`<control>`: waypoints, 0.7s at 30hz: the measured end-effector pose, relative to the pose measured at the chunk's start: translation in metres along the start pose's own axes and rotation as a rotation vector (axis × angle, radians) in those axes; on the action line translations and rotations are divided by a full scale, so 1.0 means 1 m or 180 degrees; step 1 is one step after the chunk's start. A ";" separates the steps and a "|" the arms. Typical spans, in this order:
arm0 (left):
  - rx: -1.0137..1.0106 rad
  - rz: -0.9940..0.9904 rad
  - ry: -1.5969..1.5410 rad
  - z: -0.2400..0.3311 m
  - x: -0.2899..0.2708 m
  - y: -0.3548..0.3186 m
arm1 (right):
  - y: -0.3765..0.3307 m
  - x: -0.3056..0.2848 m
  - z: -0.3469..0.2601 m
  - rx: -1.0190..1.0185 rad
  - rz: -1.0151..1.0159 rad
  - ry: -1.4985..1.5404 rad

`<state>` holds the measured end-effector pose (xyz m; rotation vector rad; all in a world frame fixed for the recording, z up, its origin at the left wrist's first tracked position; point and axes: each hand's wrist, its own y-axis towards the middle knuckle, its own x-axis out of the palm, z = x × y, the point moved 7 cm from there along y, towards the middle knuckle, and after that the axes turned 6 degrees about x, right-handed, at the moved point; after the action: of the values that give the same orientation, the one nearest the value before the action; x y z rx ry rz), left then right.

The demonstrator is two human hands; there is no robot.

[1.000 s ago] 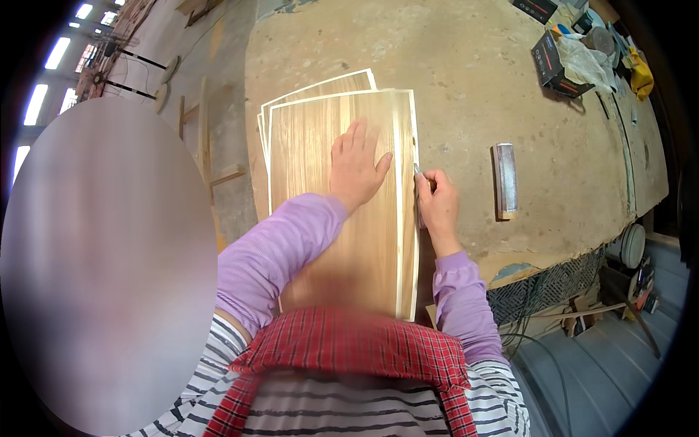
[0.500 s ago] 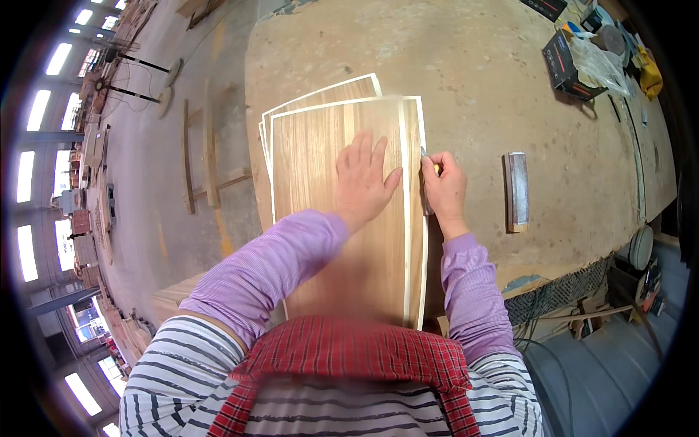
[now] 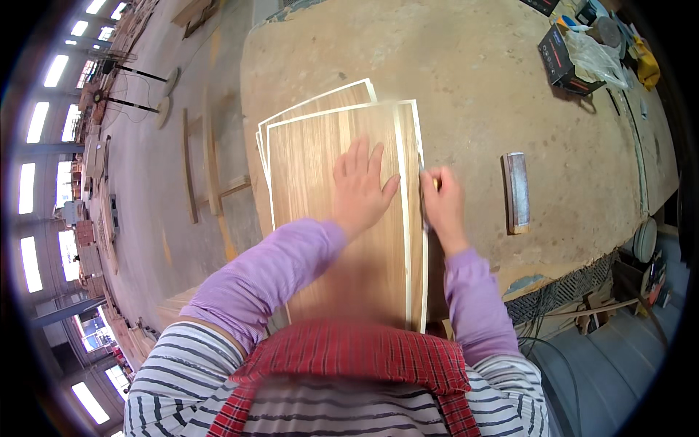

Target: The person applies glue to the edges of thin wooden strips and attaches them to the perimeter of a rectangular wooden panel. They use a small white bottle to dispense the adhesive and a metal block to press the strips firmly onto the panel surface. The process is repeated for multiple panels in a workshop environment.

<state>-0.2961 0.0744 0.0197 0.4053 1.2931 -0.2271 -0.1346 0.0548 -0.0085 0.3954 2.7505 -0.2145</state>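
Observation:
A light wood-grain panel [image 3: 306, 175] with pale edge strips lies on top of other panels [image 3: 320, 102], which stick out askew at its far left. My left hand [image 3: 362, 186] rests flat on the panel's face with its fingers stretched out. Closed at the panel's right edge, my right hand [image 3: 445, 204] grips a slim tool that looks like a utility knife [image 3: 435, 183]. Its grey tip touches or nearly touches the edge strip, and a bit of yellow shows between the fingers. Most of the tool is hidden by the hand.
On the worn brown tabletop [image 3: 466, 73], a grey-faced wooden block [image 3: 518, 193] lies right of my right hand. A dark box [image 3: 568, 62] with clear plastic stands at the far right. Timber pieces [image 3: 211, 153] lie on the floor to the left, near standing fans [image 3: 164, 109].
My right hand has slid a little toward me along the panel's right edge with the tool. My left hand stays on the panel. The whole view has shifted slightly.

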 end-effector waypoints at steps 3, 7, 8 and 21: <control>-0.0004 -0.0005 -0.0053 0.000 0.002 -0.002 | -0.021 -0.001 0.021 0.0753 -0.0202 -0.0074; 0.0032 -0.0024 0.0041 -0.001 0.001 0.000 | 0.040 0.017 0.009 0.0115 0.0062 0.0014; 0.0004 -0.0059 0.0073 -0.002 0.002 0.001 | 0.045 0.019 0.006 0.0011 0.0081 -0.0027; 0.0037 -0.0042 0.0108 -0.004 0.002 0.003 | 0.072 0.031 0.015 -0.0099 0.0141 -0.0068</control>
<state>-0.2978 0.0789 0.0176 0.4123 1.3285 -0.2399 -0.1366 0.1276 -0.0412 0.4428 2.7177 -0.1637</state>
